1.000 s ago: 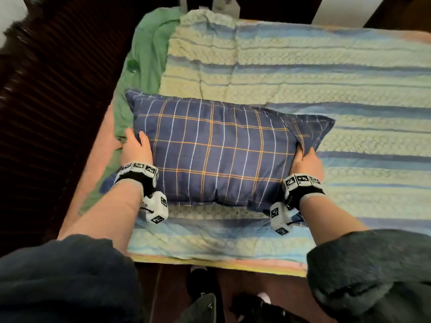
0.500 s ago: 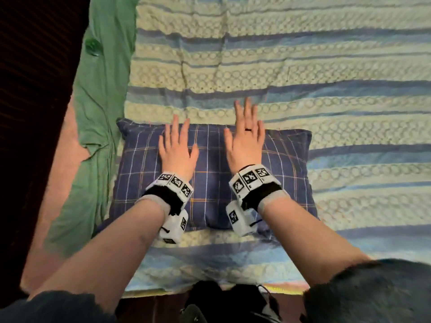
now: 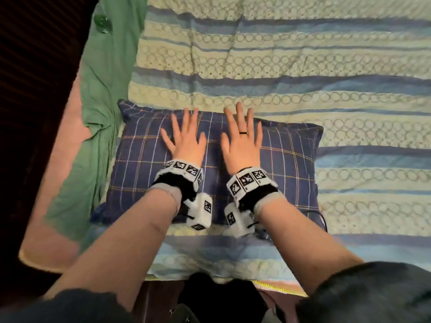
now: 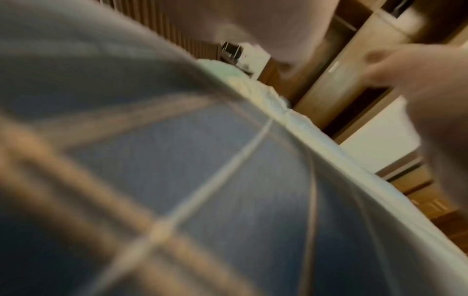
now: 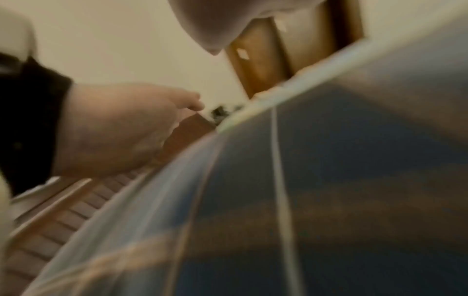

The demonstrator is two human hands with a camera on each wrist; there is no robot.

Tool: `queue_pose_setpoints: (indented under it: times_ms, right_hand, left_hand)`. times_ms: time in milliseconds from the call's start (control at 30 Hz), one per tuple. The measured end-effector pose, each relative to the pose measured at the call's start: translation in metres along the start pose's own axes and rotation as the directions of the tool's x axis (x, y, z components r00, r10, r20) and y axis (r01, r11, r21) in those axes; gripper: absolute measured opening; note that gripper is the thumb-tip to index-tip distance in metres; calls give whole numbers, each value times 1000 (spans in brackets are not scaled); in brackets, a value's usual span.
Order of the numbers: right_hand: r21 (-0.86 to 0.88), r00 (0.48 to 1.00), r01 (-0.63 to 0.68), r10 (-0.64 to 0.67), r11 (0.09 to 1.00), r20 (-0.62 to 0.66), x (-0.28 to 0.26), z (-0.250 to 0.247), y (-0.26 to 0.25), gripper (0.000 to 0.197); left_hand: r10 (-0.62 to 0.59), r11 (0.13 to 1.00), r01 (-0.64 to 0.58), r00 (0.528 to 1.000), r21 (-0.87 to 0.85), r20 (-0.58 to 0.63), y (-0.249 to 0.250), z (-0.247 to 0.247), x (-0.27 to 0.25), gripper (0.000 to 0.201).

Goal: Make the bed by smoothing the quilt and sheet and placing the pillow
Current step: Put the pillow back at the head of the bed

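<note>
A navy plaid pillow (image 3: 289, 173) lies flat on the blue and cream striped quilt (image 3: 303, 66) near the bed's front edge. My left hand (image 3: 186, 138) rests palm down on the pillow's middle, fingers spread and straight. Beside it my right hand (image 3: 242, 143), wearing a dark ring, lies flat on the pillow in the same way. A green sheet (image 3: 102, 94) bunches along the quilt's left side. The wrist views are blurred and show plaid pillow fabric (image 4: 202, 180) (image 5: 329, 180) close up.
Pink mattress fabric (image 3: 51, 206) shows left of the green sheet. A dark slatted headboard (image 3: 35, 66) runs along the left side. A small green round object (image 3: 102, 22) sits on the sheet at the top left. Wooden furniture (image 4: 341, 60) stands beyond the bed.
My hands let go of the pillow's ends and moved onto its top, lying flat. In the last half second their fingers spread wider.
</note>
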State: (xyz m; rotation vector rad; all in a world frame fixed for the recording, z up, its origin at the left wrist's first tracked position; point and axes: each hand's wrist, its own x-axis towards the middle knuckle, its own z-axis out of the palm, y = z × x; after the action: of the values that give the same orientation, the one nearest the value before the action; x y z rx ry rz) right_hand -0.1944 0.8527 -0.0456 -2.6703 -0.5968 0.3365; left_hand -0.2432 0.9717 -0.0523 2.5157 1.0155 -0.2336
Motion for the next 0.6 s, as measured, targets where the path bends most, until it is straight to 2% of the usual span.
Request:
queue_pose_setpoints:
  times_ms: [33, 67, 100, 133, 200, 233, 267, 300, 333, 367, 400, 433, 467, 500, 533, 600]
  right_hand:
    - [-27, 991, -78, 80, 997, 110, -11, 15, 15, 57]
    - [-92, 950, -207, 223, 974, 220, -24, 26, 38, 57]
    - [-159, 886, -344, 376, 925, 271, -35, 30, 63, 60]
    - [-176, 815, -484, 515, 857, 266, -39, 27, 85, 64]
    - [-58, 659, -730, 725, 680, 202, -23, 7, 97, 72]
    - [13, 627, -773, 762, 634, 160, -9, -2, 90, 74]
    - [59, 672, -740, 734, 670, 101, 7, -8, 75, 73]
    - [84, 767, -641, 640, 763, 38, 24, -12, 55, 70]
    - [92, 877, -479, 481, 873, 0, 37, -14, 29, 67]
    - [84, 955, -295, 297, 952, -19, 47, -11, 5, 64]
    - [64, 987, -162, 163, 985, -8, 49, -7, -11, 61]
    - [38, 994, -105, 103, 994, 46, 49, 5, -13, 58]
    - [19, 981, -134, 130, 991, 143, 44, 15, -6, 56]
    - [-20, 941, -233, 230, 972, 249, 37, 28, 15, 55]
    - [-95, 868, -371, 381, 924, 318, 31, 36, 42, 55]
    - [-202, 712, -599, 631, 775, 308, 27, 28, 92, 58]
  left_hand:
    - [20, 996, -27, 996, 83, 86, -6, 12, -4, 56]
    - [-33, 989, 7, 985, 151, 172, -25, 19, -9, 57]
    - [-137, 978, 97, 967, 187, 215, -48, 22, -13, 61]
    - [-252, 960, 217, 946, 179, 202, -72, 22, -15, 65]
    - [-460, 888, 459, 879, 39, 123, -103, 8, -9, 69]
    - [-500, 864, 504, 862, -27, 78, -102, -3, -1, 69]
    - [-485, 873, 485, 875, -55, 18, -90, -12, 10, 68]
    - [-419, 907, 416, 907, -73, -42, -70, -20, 22, 67]
    - [-321, 945, 314, 943, -87, -82, -44, -26, 34, 63]
    - [-186, 979, 177, 979, -99, -87, -16, -30, 44, 60]
    - [-46, 996, 40, 996, -80, -76, 8, -26, 47, 56]
    - [53, 998, -54, 999, -36, -13, 22, -16, 50, 54]
    - [77, 997, -80, 990, 20, 120, 20, -4, 52, 54]
    - [9, 995, -37, 962, 95, 274, 6, 3, 54, 57]
    - [-112, 983, 49, 927, 180, 358, -21, 11, 59, 65]
    - [-343, 928, 269, 889, 260, 304, -78, 7, 71, 79]
